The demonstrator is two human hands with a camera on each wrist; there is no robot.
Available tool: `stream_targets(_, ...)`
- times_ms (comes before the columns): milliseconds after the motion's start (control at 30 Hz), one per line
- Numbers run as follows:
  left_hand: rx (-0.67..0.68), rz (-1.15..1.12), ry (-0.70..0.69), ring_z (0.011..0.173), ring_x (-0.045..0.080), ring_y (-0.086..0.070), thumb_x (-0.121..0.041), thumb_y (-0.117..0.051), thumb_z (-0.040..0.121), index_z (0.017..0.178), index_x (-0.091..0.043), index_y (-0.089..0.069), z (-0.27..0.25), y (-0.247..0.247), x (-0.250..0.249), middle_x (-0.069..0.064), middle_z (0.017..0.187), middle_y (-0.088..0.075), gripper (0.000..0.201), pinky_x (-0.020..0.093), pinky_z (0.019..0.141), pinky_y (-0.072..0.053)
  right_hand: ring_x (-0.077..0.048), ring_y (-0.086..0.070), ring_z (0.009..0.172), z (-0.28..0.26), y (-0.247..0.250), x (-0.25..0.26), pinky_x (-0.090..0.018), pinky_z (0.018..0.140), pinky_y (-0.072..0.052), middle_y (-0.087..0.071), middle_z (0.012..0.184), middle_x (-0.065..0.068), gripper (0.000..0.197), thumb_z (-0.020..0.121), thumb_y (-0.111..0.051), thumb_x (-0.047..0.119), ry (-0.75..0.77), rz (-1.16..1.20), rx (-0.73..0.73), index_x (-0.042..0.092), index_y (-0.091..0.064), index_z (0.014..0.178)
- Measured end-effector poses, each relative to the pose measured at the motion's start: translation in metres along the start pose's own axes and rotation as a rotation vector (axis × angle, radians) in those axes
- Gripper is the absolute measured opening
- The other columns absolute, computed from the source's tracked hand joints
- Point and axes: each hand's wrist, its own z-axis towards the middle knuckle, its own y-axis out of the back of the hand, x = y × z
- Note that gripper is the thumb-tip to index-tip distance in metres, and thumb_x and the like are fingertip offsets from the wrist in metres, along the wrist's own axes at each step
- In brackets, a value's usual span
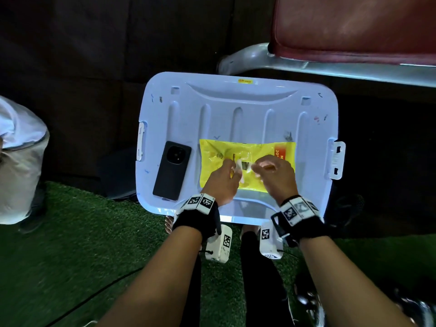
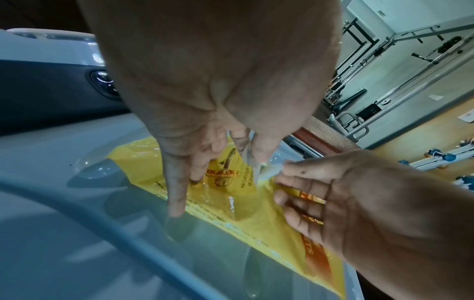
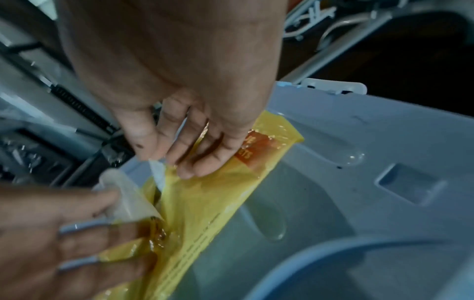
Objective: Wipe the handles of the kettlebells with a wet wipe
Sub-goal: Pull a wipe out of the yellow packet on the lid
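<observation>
A yellow wet-wipe pack [image 1: 254,151] lies flat on a white bin lid [image 1: 236,109]. My left hand [image 1: 232,167] pinches the peeled-back white flap [image 3: 128,196] of the pack between thumb and forefinger, while its other fingers press on the yellow film [image 2: 223,205]. My right hand [image 1: 256,168] pinches the corner of a white wet wipe [image 3: 157,174] that pokes out of the pack's opening; its remaining fingers rest on the pack [image 3: 246,162]. No kettlebell shows plainly in any view.
A dark phone [image 1: 172,171] lies face down on the lid, left of the pack. A red padded bench [image 1: 354,27] with a metal frame stands behind the bin. Green turf [image 1: 82,256] covers the floor near my feet. A person in light clothing [image 1: 18,161] is at the left edge.
</observation>
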Motion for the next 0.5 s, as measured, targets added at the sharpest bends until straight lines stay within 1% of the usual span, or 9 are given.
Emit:
stream_targets(67, 0.012, -0.014, -0.007, 0.073, 0.024, -0.050, -0.032, -0.039, 0.111, 0.118, -0.006, -0.049, -0.001, -0.002, -0.003, -0.002, 0.080, -0.053, 0.028, 0.034, 0.063, -0.027, -0.015, -0.069, 0.085, -0.011, 0.015, 0.004, -0.038, 0.085, -0.054, -0.077, 0.091, 0.005, 0.014, 0.088, -0.074, 0.012, -0.016, 0.200, 0.126, 0.022, -0.071, 0.078)
stream_targets(100, 0.017, -0.022, -0.021, 0.083, 0.028, -0.054, -0.032, -0.039, 0.111, 0.120, -0.005, -0.049, -0.001, -0.003, -0.005, 0.002, 0.093, -0.059, 0.030, 0.033, 0.068, -0.032, -0.012, -0.070, 0.088, -0.015, 0.022, 0.005, -0.035, 0.084, -0.053, -0.078, 0.097, 0.006, 0.013, 0.090, -0.072, 0.012, -0.008, 0.252, 0.193, 0.021, -0.070, 0.081)
stream_targets(167, 0.015, -0.029, -0.037, 0.102, 0.034, -0.059, -0.032, -0.036, 0.112, 0.123, -0.003, -0.050, -0.002, -0.006, -0.008, 0.012, 0.119, -0.061, 0.034, 0.035, 0.084, -0.042, -0.011, -0.071, 0.092, -0.019, 0.031, 0.005, -0.028, 0.082, -0.051, -0.078, 0.102, 0.005, 0.008, 0.092, -0.071, 0.017, 0.015, 0.154, 0.235, 0.020, -0.070, 0.085)
stream_targets(200, -0.001, -0.027, -0.039, 0.108, 0.035, -0.059, -0.033, -0.035, 0.112, 0.122, -0.003, -0.051, -0.003, -0.008, -0.010, 0.015, 0.124, -0.061, 0.036, 0.037, 0.091, -0.044, -0.013, -0.071, 0.091, -0.019, 0.033, 0.003, -0.028, 0.080, -0.051, -0.077, 0.100, 0.005, 0.006, 0.092, -0.072, 0.022, 0.029, 0.040, 0.198, 0.020, -0.071, 0.086)
stream_targets(233, -0.018, -0.024, -0.042, 0.110, 0.035, -0.058, -0.034, -0.034, 0.112, 0.121, -0.003, -0.052, -0.004, -0.009, -0.010, 0.016, 0.124, -0.061, 0.037, 0.039, 0.095, -0.044, -0.014, -0.070, 0.088, -0.017, 0.033, 0.001, -0.029, 0.079, -0.052, -0.076, 0.097, 0.005, 0.007, 0.090, -0.074, 0.026, 0.044, -0.071, 0.135, 0.020, -0.072, 0.087)
stream_targets(300, -0.040, -0.025, -0.054, 0.111, 0.034, -0.058, -0.035, -0.034, 0.112, 0.122, -0.004, -0.053, -0.006, -0.010, -0.010, 0.016, 0.122, -0.061, 0.038, 0.040, 0.096, -0.044, -0.014, -0.069, 0.081, -0.012, 0.029, -0.004, -0.028, 0.079, -0.054, -0.075, 0.089, 0.005, 0.011, 0.087, -0.077, 0.030, 0.074, -0.182, 0.034, 0.020, -0.075, 0.091)
stream_targets(367, -0.049, -0.026, -0.067, 0.107, 0.033, -0.058, -0.038, -0.033, 0.112, 0.127, -0.007, -0.053, -0.008, -0.009, -0.009, 0.013, 0.121, -0.062, 0.040, 0.042, 0.094, -0.046, -0.013, -0.068, 0.074, -0.008, 0.018, -0.007, -0.025, 0.078, -0.053, -0.073, 0.083, 0.004, 0.021, 0.082, -0.082, 0.033, 0.091, -0.224, 0.010, 0.020, -0.077, 0.099)
stream_targets(433, -0.046, -0.027, -0.072, 0.106, 0.032, -0.059, -0.040, -0.034, 0.111, 0.129, -0.009, -0.053, -0.009, -0.008, -0.007, 0.010, 0.123, -0.062, 0.040, 0.044, 0.095, -0.047, -0.016, -0.068, 0.078, -0.004, 0.006, -0.010, -0.028, 0.083, -0.052, -0.074, 0.083, 0.001, 0.026, 0.080, -0.084, 0.033, 0.117, -0.270, -0.013, 0.020, -0.078, 0.101)
stream_targets(500, -0.036, -0.027, -0.069, 0.112, 0.031, -0.060, -0.038, -0.037, 0.111, 0.129, -0.010, -0.053, -0.009, -0.007, -0.005, 0.008, 0.128, -0.062, 0.037, 0.044, 0.098, -0.047, -0.019, -0.068, 0.086, 0.000, -0.004, -0.012, -0.033, 0.086, -0.051, -0.074, 0.087, -0.001, 0.015, 0.083, -0.080, 0.028, 0.164, -0.306, -0.056, 0.019, -0.079, 0.095)
